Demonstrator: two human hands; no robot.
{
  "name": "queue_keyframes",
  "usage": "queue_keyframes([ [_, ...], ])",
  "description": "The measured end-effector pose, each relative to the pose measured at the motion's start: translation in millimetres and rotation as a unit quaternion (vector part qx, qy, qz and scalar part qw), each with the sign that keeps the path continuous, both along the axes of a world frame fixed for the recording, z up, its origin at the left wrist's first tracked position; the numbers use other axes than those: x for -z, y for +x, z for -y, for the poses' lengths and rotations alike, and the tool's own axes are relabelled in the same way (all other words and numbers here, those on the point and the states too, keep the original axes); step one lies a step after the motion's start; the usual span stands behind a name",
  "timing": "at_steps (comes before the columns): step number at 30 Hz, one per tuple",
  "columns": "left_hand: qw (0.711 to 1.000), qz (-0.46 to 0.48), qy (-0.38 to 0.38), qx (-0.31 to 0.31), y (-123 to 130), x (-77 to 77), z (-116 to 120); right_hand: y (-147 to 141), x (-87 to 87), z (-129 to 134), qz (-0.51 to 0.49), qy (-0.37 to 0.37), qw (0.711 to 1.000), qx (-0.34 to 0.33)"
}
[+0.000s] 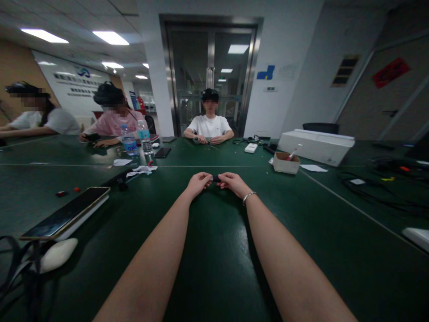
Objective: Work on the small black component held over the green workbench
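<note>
A small dark cylindrical object is held level between my two hands over the green table. My left hand pinches its left end, and my right hand pinches its right end. Both hands are closed, fingertips close to each other. What the object is cannot be made out. A silver bracelet circles my right wrist.
A phone on a white box and a white mouse-like item lie at left. Water bottles, paper scraps, a small open box and a long white box stand farther off. Three people sit around the table.
</note>
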State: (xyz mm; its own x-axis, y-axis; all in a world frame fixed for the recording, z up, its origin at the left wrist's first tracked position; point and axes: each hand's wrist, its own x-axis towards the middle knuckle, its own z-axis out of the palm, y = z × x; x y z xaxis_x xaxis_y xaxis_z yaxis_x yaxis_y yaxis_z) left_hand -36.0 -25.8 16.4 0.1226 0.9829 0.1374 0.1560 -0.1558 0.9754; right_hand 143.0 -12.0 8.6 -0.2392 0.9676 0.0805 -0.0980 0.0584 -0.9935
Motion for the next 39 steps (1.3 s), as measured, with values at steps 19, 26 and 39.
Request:
queue_keyframes([
  [19,1.000,0.007,-0.009,-0.012,1.0,-1.1,1.0,1.1,0.6,-0.5,-0.001,0.008,1.000,-0.006],
  [26,1.000,0.023,-0.012,-0.006,1.6,-1.2,1.8,0.7,0.9,-1.0,0.005,0.003,1.000,-0.001],
  [39,0.999,0.027,-0.012,0.012,2.1,-0.4,1.6,0.5,1.1,-0.7,0.003,0.007,1.000,-0.004],
])
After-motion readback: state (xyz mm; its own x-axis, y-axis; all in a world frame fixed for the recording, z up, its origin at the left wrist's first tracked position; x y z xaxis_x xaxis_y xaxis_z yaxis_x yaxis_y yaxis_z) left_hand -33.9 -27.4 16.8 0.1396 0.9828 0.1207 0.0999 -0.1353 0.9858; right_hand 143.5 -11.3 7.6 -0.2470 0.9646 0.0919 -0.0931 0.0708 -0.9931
